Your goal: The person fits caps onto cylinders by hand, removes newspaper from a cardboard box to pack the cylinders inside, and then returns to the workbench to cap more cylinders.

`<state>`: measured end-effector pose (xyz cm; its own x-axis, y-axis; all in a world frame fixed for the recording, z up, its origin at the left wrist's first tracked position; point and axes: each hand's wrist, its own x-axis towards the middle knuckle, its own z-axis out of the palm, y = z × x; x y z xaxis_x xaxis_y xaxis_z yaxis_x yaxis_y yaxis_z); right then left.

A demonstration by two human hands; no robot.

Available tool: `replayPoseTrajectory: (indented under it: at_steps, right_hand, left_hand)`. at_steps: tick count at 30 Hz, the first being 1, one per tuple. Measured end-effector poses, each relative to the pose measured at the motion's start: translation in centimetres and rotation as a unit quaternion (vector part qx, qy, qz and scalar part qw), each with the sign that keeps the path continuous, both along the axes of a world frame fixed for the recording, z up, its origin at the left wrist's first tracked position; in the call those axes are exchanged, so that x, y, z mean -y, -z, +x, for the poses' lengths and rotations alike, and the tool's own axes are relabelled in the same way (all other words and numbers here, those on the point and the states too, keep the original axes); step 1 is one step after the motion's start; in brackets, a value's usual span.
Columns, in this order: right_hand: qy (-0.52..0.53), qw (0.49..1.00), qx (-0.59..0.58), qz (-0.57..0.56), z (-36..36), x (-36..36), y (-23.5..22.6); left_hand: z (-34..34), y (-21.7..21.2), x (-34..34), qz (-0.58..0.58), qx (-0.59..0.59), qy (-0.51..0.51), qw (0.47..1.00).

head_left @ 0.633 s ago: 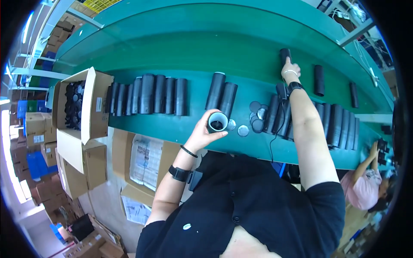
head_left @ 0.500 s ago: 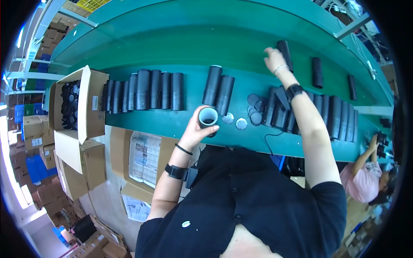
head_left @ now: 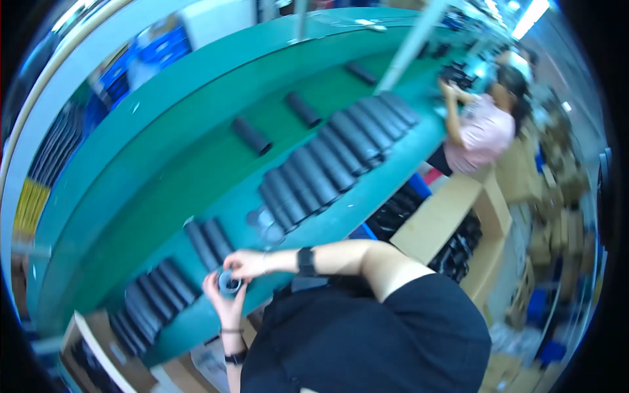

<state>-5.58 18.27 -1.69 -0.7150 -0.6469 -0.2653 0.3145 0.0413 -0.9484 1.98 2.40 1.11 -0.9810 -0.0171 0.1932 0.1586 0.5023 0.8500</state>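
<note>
My left hand (head_left: 225,302) is wrapped round a black ribbed tube whose pale round mouth (head_left: 225,288) faces up. Bent over that mouth, my right hand (head_left: 246,264) has its fingers drawn together at the rim; anything pinched in them is hidden. Just beyond stand or lie two black tubes (head_left: 209,241), side by side. Flat round discs (head_left: 267,226), some dark and some clear, are on the bench to the right of these.
Rows of black tubes flank my hands, one at left (head_left: 154,298), one at right (head_left: 334,157). Three tubes lie on the green belt (head_left: 164,177) beyond. Cardboard boxes (head_left: 436,213) stand at the near edge. A co-worker in pink (head_left: 481,131) works at far right.
My right hand has come back from a tube on the far belt to the mouth of the held tube. The view has swung to the right, and the left hand keeps its hold.
</note>
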Motion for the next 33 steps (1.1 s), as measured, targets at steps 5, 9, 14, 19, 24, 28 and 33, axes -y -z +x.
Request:
replayPoseTrajectory:
  at_steps: [5, 9, 14, 19, 24, 28, 33]
  right_hand:
    - [0.035, 0.995, 0.035, 0.090, 0.0, -1.1, -1.3]
    - [0.042, 0.996, 0.017, 0.078, 0.0, -0.7, -1.3]
    - [0.094, 0.987, -0.052, 0.124, 0.4, -3.3, -1.2]
    - [-0.117, 0.791, -0.397, 0.450, 3.3, -6.5, 3.7]
    - [-0.114, 0.778, -0.419, 0.453, 2.7, -7.5, 6.7]
    - [-0.093, 0.776, -0.412, 0.469, 1.4, -7.4, 6.6]
    - [-0.085, 0.774, -0.428, 0.459, 0.3, -7.1, 7.2]
  left_hand:
    - [0.2, -1.0, -0.7, -0.104, -0.066, 0.096, 0.988]
    - [-0.2, -0.9, 0.0, -0.119, -0.048, 0.123, 0.984]
    - [-0.4, 0.0, 2.1, -0.108, -0.046, 0.097, 0.988]
    - [-0.9, 1.7, 3.2, 0.104, 0.076, 0.036, 0.991]
    - [-1.6, 1.8, 2.4, 0.280, 0.182, 0.038, 0.942]
    - [-1.3, 1.5, 2.0, 0.326, 0.194, 0.088, 0.921]
    - [-1.5, 2.7, 1.6, 0.326, 0.215, 0.085, 0.916]
